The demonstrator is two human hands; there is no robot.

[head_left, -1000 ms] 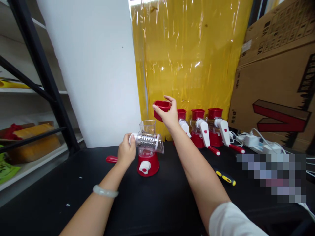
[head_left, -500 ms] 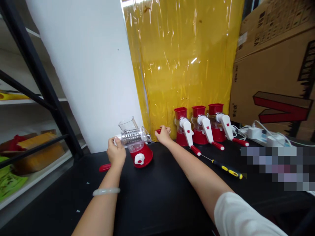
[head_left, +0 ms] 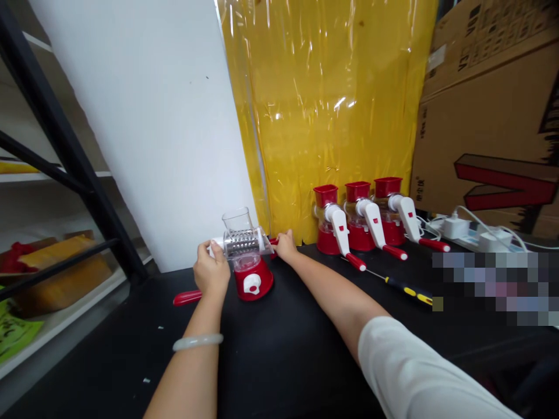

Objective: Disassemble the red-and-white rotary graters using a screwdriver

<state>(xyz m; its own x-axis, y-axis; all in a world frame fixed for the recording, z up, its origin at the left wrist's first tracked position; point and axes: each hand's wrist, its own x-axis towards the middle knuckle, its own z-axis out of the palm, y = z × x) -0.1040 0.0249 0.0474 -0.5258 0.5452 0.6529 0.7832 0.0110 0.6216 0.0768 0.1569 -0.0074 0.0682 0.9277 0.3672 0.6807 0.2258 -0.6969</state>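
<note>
A rotary drum grater [head_left: 247, 240] with a clear hopper, a metal drum and a red base [head_left: 265, 285] stands upright on the black table. My left hand [head_left: 212, 269] is closed around the white hub at its left side. A red crank handle [head_left: 187, 298] sticks out to the left, behind that wrist; the rest of the crank is hidden. By the clear right end of the drum housing, my right hand [head_left: 286, 247] pinches a red plastic part [head_left: 273, 243]. Fingers cover most of this part, and I cannot tell whether it touches the housing.
Several red-and-white things stand by: three assembled rotary graters [head_left: 358, 224] at the back right, cranks toward me. A screwdriver [head_left: 408, 291] lies before them. Farther right are white plugs [head_left: 493, 240] with cables and a large cardboard box [head_left: 484, 128]. A shelf frame [head_left: 94, 203] borders the left.
My right hand has brought the red plastic part left, close to the grater's right end. My left hand stays on the hub. The view has shifted slightly.
</note>
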